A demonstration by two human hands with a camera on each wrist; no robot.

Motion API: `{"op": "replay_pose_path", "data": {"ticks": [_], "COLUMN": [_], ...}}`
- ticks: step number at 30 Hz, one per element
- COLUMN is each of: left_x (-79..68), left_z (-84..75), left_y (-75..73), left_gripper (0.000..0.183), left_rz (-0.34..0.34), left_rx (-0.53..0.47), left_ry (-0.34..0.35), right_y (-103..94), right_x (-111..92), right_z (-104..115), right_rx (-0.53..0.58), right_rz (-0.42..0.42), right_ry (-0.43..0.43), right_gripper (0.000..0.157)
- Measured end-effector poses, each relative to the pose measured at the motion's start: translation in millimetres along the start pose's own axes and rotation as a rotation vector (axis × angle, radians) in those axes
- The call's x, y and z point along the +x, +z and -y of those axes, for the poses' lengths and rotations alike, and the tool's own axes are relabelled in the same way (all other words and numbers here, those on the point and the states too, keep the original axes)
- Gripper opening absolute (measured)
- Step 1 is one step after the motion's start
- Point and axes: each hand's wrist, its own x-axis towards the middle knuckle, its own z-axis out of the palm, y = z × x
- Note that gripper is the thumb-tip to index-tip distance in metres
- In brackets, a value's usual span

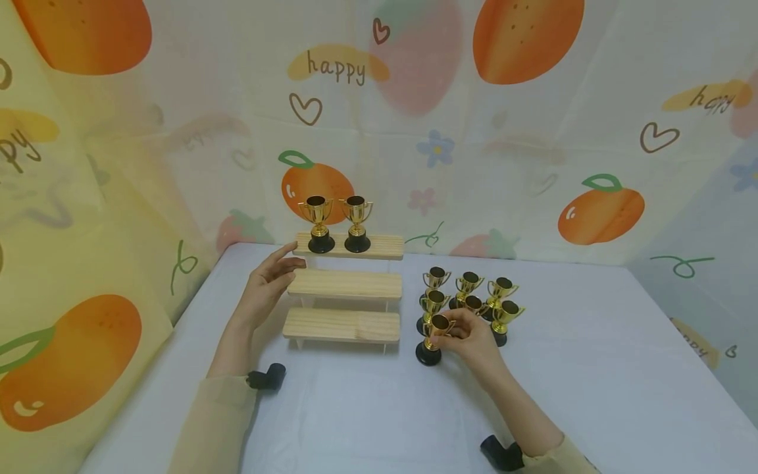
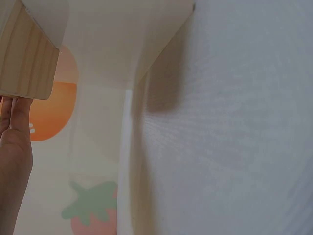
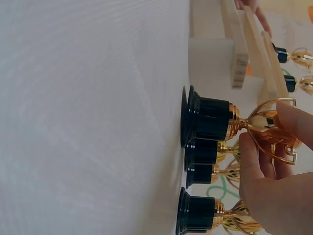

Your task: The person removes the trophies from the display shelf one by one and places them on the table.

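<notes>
My right hand [image 1: 474, 339] pinches a small gold trophy cup [image 1: 439, 326] by its bowl, between thumb and fingers. In the right wrist view, the black base of this trophy [image 3: 210, 117] is very close to the tabletop; I cannot tell whether they touch. Several like trophies [image 1: 505, 316] stand just behind it, partly hidden by the hand. My left hand [image 1: 263, 289] has its fingers against the left end of a three-step wooden display stand [image 1: 346, 284]. Two gold trophies [image 1: 356, 224] stand upright on the top step, toward its left and middle.
A white cloth covers the table [image 1: 355, 415]. Behind it hangs a fruit-patterned curtain [image 1: 503, 145], which also runs along the left side. The stand's lower two steps [image 1: 340, 326] hold nothing. Black wrist mounts [image 1: 269, 377] stick out from both wrists.
</notes>
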Motion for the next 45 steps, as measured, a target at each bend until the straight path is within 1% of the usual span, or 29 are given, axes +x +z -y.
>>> {"op": "replay_pose_path", "data": {"ticks": [11, 25, 39, 45], "left_x": [-0.1, -0.5, -0.3, -0.7], "left_z": [0.5, -0.3, -1.1, -0.7], "left_y": [-0.1, 0.2, 0.4, -0.1], "left_gripper": [0.055, 0.055, 0.054, 0.055], "left_rz": [-0.004, 0.003, -0.004, 0.0], "left_rx": [-0.001, 0.003, -0.004, -0.008], "left_ry": [-0.008, -0.005, -0.001, 0.002], "right_y": [0.7, 0.1, 1.1, 1.4], "right_x": [0.5, -1.4, -2.7, -3.7], "right_z": [-1.7, -0.9, 0.6, 2.7], "right_rx": [-0.03, -0.014, -0.01, 0.01], "right_rz": [-0.007, 0.019, -0.003, -0.006], "right_ry": [0.003, 0.0, 0.002, -0.006], "right_gripper": [0.045, 0.047, 0.052, 0.054]}}
